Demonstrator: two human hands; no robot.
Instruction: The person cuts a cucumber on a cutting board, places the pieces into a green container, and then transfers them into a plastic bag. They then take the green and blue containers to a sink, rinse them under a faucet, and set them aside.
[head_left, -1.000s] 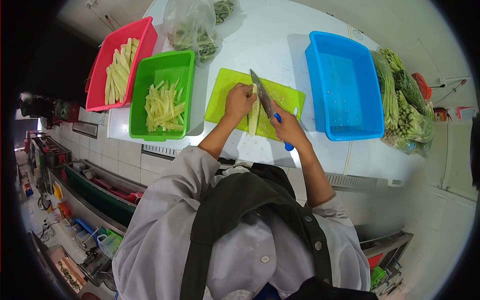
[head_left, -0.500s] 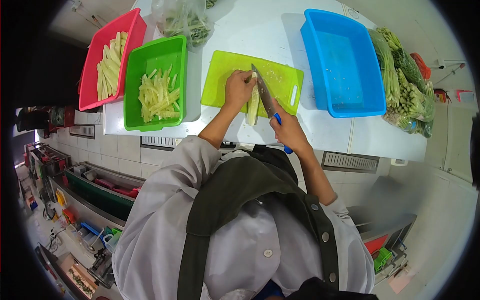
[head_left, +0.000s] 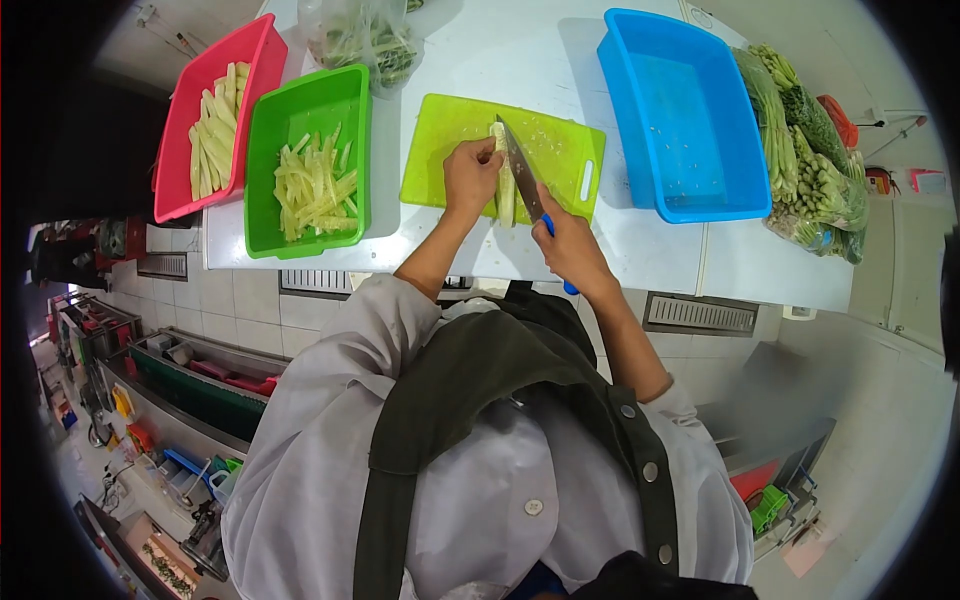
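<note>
A: Grips?
B: Left hand (head_left: pixel 472 178): closed on the pale vegetable piece (head_left: pixel 507 200), near its far end, I'd guess to stop it rolling. Right hand (head_left: pixel 572 246): clamped round the handle of the knife (head_left: pixel 521 176), blade angled along the piece's right side. Can't tell from my feed whether the edge has bitten.
A: Piece is where?
B: On the cutting board (head_left: pixel 435 130), lengthwise toward the wearer, probably to suit that blade line. Board's on the counter (head_left: pixel 515 60) between green tub (head_left: pixel 325 102) and blue tub (head_left: pixel 680 110), presumably for easy reach.
</note>
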